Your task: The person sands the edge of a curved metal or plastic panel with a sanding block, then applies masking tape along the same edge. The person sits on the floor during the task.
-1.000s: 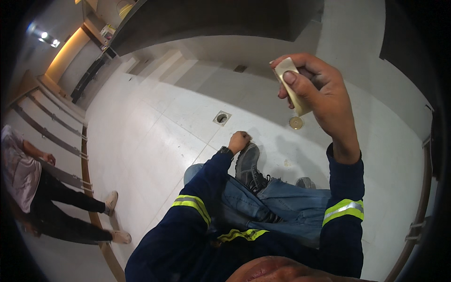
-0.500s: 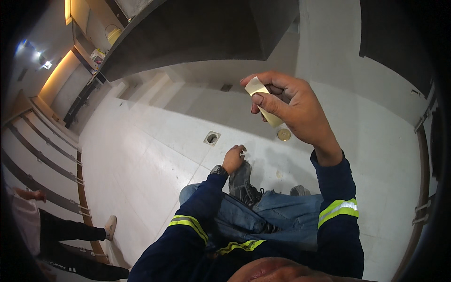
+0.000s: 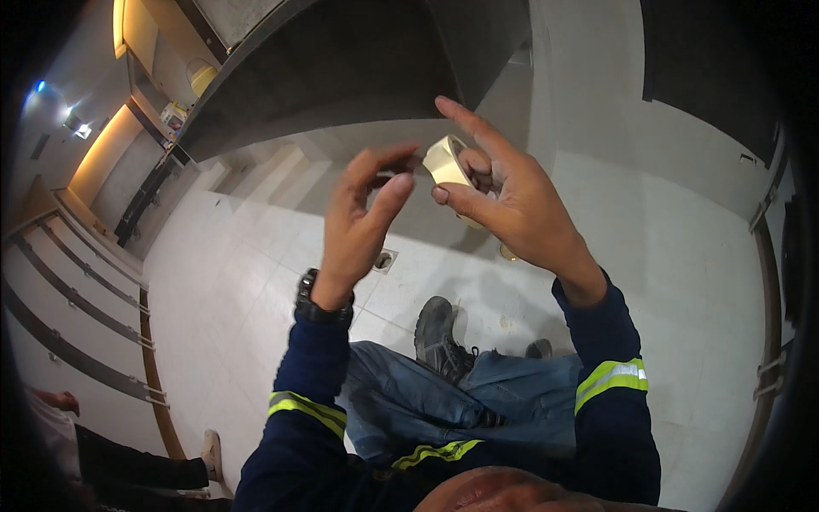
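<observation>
A roll of cream masking tape [image 3: 445,164] is held up in front of me by my right hand [image 3: 520,183]. The thumb presses its outer face and curled fingers sit inside the ring, while the index finger points up and away. Just left of the roll is my left hand [image 3: 363,218], raised with thumb and fingers apart. Its fingertips are slightly blurred and come close to the tape's edge; whether they touch it I cannot make out. A dark watch [image 3: 322,297] circles the left wrist.
My bent legs in jeans [image 3: 409,384] and a dark work shoe [image 3: 439,337] are below. The tiled floor [image 3: 239,324] has a square drain [image 3: 386,261] and a round brass cover [image 3: 508,253]. Another person's leg [image 3: 141,461] is at lower left. A dark overhanging panel [image 3: 341,77] is ahead.
My left hand has risen from beside the shoe to the tape roll. My right hand has shifted slightly left and turned the roll, its index finger now extended. The other person's foot has moved lower.
</observation>
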A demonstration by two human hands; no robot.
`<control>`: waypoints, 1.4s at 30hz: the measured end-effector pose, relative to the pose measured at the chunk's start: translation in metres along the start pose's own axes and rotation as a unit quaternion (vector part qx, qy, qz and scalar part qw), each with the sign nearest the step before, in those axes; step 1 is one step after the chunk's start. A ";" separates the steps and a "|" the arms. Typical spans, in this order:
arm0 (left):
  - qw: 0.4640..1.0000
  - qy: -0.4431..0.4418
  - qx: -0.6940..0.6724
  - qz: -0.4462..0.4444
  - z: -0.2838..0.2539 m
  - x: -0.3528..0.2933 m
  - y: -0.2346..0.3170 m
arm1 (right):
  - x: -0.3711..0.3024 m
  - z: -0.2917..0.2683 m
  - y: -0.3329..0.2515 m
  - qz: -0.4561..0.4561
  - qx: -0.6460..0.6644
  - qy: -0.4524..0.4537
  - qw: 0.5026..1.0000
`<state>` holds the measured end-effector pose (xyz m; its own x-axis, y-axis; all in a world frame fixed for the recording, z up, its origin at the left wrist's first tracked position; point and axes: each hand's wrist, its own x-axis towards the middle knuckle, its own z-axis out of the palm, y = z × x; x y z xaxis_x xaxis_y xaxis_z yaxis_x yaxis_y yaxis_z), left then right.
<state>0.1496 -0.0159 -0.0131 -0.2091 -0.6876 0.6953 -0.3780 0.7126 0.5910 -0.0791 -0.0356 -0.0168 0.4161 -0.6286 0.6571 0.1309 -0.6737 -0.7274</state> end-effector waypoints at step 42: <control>0.796 0.240 0.331 0.446 -0.005 0.179 0.051 | -0.031 0.072 0.027 -0.125 -0.054 0.219 0.966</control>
<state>0.0974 -0.1024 0.1433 -0.3516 0.2975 0.8876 -0.6975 0.5491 -0.4604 -0.0239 -0.0065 -0.0705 -0.0396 -0.5287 0.8479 0.0746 -0.8478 -0.5251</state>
